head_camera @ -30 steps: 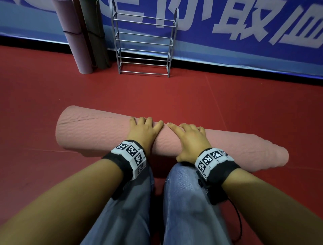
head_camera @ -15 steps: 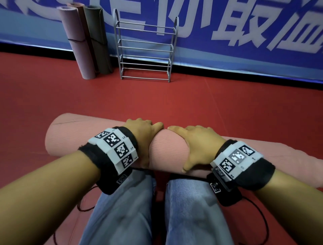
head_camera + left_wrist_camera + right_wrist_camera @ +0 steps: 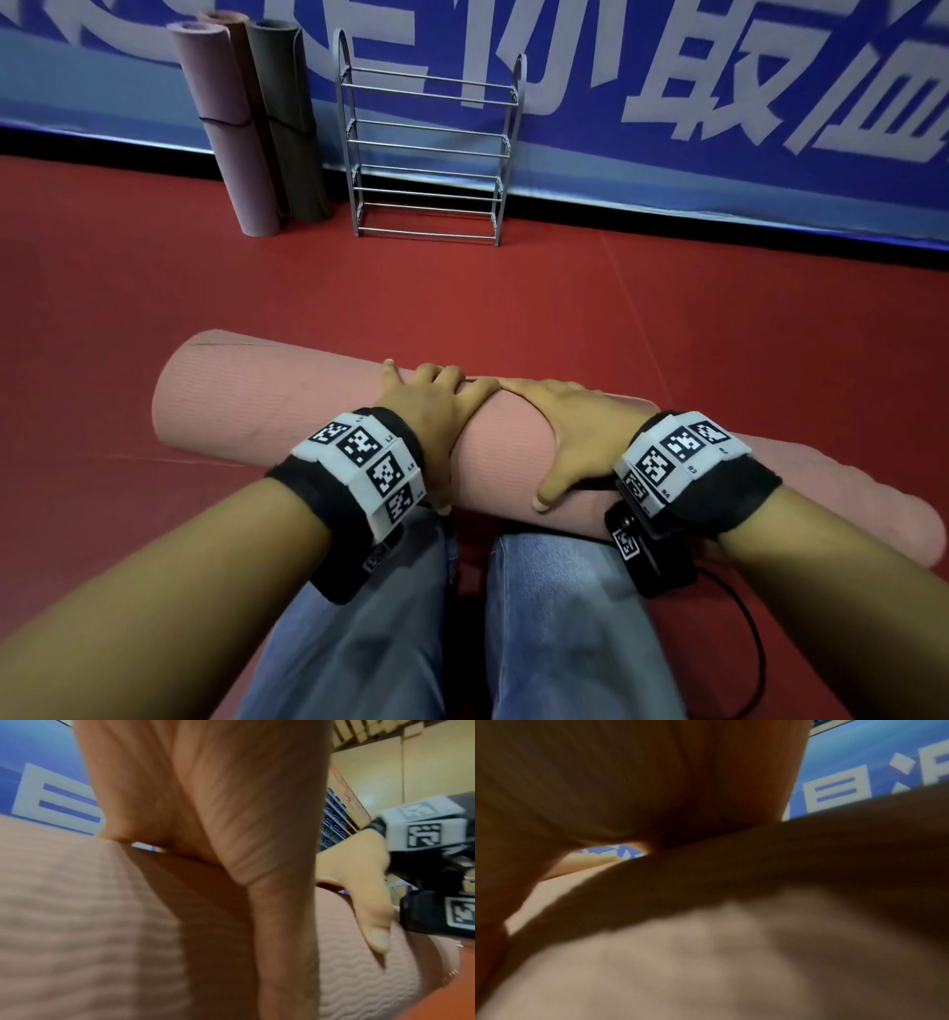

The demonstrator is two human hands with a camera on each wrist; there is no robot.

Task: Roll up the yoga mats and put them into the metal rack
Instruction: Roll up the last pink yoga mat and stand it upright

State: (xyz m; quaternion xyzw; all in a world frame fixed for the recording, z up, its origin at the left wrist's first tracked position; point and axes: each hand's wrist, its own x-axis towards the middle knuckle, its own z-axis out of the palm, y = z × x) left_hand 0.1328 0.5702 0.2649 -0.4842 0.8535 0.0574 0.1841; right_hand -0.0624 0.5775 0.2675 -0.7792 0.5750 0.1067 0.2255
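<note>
Fingers of the left hand [image 3: 429,411] and right hand [image 3: 570,426] wrap over a rolled pink yoga mat [image 3: 267,406] lying across the person's knees on the red floor [image 3: 513,298]; the right wrist view is too blurred to confirm. Beyond the mat stands the metal rack [image 3: 426,149], with upright rolled mats [image 3: 246,128] just left of it.

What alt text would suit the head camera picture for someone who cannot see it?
Two hands, left hand and right hand, grip a rolled pink yoga mat lying on a red floor. Beyond, an empty metal rack stands beside three upright rolled mats.
</note>
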